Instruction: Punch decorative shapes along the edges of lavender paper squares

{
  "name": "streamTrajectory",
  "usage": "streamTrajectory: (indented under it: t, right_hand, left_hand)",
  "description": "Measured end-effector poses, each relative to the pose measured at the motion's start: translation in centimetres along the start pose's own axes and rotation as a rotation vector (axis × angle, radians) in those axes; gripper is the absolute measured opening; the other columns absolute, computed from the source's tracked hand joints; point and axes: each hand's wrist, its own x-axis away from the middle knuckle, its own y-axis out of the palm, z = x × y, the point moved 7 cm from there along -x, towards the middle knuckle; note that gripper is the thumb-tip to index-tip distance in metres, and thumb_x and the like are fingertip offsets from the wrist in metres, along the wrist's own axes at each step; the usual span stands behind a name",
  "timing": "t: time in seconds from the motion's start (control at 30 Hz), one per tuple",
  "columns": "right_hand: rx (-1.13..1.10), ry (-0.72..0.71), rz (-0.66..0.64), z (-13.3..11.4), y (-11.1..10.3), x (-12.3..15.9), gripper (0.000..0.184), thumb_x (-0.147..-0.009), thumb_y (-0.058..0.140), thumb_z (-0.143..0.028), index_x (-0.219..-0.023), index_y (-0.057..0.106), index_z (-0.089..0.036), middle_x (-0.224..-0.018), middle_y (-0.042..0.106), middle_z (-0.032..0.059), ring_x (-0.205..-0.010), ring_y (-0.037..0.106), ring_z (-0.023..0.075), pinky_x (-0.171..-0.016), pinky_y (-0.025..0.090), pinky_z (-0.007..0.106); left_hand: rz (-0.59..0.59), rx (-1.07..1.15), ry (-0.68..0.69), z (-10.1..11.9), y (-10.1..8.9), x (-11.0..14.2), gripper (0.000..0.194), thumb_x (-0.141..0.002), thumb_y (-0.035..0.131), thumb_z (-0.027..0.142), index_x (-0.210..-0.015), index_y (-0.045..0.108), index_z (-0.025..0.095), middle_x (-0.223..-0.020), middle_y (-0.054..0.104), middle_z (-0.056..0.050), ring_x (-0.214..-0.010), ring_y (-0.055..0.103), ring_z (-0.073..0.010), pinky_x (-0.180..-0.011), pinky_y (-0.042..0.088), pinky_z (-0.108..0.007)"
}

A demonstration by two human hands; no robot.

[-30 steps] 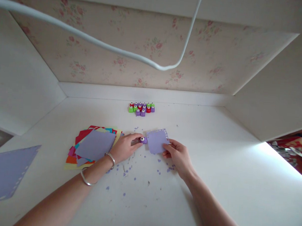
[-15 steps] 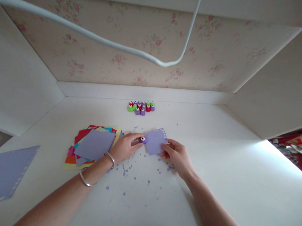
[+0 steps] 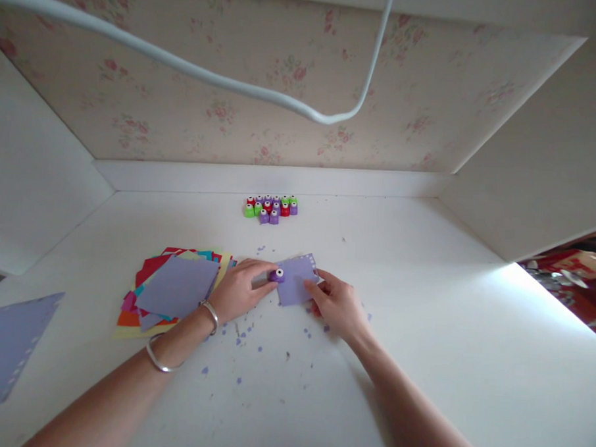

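Note:
Between the thumb and fingers of my left hand [image 3: 240, 285] is a small purple craft punch [image 3: 276, 275] with a white top. It sits at the left edge of a square of purple paper [image 3: 294, 282]; whether the edge is inside its slot cannot be made out. My right hand [image 3: 338, 304] pinches the paper's right side, thumb on top and fingers underneath. A row of small cut-outs runs along the paper's upper right edge. Purple punched bits [image 3: 241, 341] lie scattered on the white table below both hands.
A stack of coloured paper [image 3: 177, 287] lies left of my left hand. Farther left is a larger purple sheet [image 3: 13, 346] with a punched edge. Several red, green and purple punches [image 3: 270, 208] stand near the back wall. A white cable [image 3: 210, 76] hangs across the top.
The whole view has shifted slightly, so everything appears a little farther left. Both hands keep their hold, and the punch stays at the paper's left edge.

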Motion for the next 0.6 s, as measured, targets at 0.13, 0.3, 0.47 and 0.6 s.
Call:
streamTrajectory:
  t: [0.13,0.3,0.47,0.6]
  right_hand:
    - [0.062,-0.040,0.062,-0.6,-0.7,0.0,0.029,-0.082,0.059,-0.034,-0.105,0.073,-0.023,-0.052,0.064,-0.0020,-0.044,0.053,0.0127,-0.046,0.037,0.024]
    - [0.125,-0.063,0.126,-0.7,-1.1,0.1,0.027,-0.075,0.065,-0.028,-0.100,0.074,-0.027,-0.062,0.068,-0.0014,-0.051,0.055,0.0141,-0.051,0.037,0.025]
    - [0.190,-0.075,0.075,-0.6,-0.7,0.2,0.043,-0.076,0.065,-0.029,-0.119,0.067,-0.028,-0.063,0.067,-0.0020,-0.055,0.057,0.0162,-0.056,0.037,0.027]
    - [0.289,-0.143,0.113,-1.7,-1.4,0.8,0.055,-0.080,0.064,-0.040,-0.133,0.057,-0.029,-0.076,0.067,0.0021,-0.066,0.059,0.0194,-0.061,0.039,0.029]
  left_hand:
    - [0.031,-0.028,0.023,0.4,-0.3,0.0,0.023,-0.085,0.065,0.035,-0.106,0.067,0.024,-0.109,0.070,-0.004,-0.105,0.062,-0.0194,-0.096,0.049,-0.034]
    - [0.000,-0.018,0.023,0.3,0.1,0.1,0.021,-0.087,0.062,0.034,-0.106,0.067,0.025,-0.108,0.070,-0.004,-0.104,0.063,-0.0199,-0.096,0.049,-0.036]
    - [0.010,-0.008,0.040,0.1,-0.1,0.2,0.021,-0.089,0.061,0.031,-0.108,0.067,0.024,-0.107,0.071,-0.004,-0.102,0.064,-0.0189,-0.096,0.049,-0.034]
    - [-0.024,-0.008,0.019,-0.5,-0.3,0.6,0.023,-0.090,0.060,0.032,-0.111,0.067,0.024,-0.111,0.071,-0.003,-0.105,0.063,-0.0188,-0.098,0.048,-0.034]
